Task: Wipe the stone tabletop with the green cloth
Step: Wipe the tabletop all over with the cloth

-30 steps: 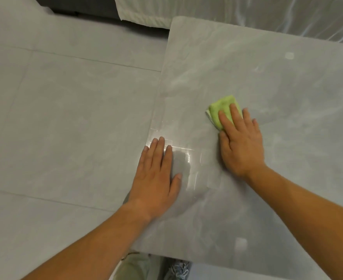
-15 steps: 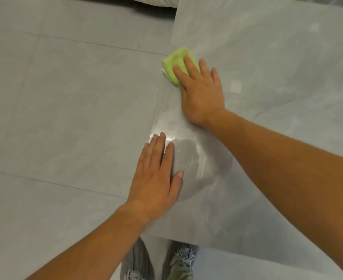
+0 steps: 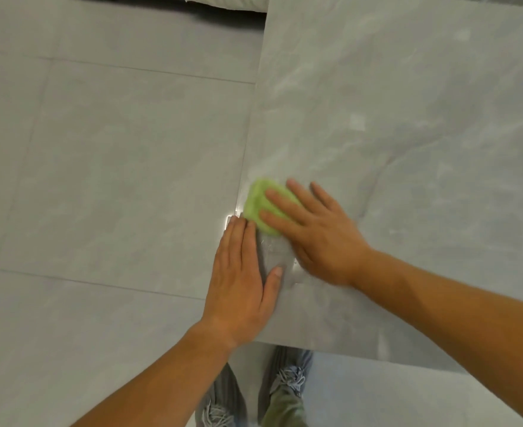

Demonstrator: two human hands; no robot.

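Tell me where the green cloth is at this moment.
In the head view, the green cloth lies at the left edge of the stone tabletop, pressed under the fingers of the right hand, just beyond the fingertips of the left hand.

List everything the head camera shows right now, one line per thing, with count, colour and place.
Polished grey stone tabletop: one, pale grey with veins, fills the right side.
Small green cloth: one, lime green, at the tabletop's left edge, under the right hand.
Tiled floor: pale grey, left and below.
White fabric: one piece, top edge; what it is cannot be told.
Shoes: two, grey, below the table's near edge.
Left hand: flat on the tabletop's edge.
Right hand: pressing flat on the cloth.
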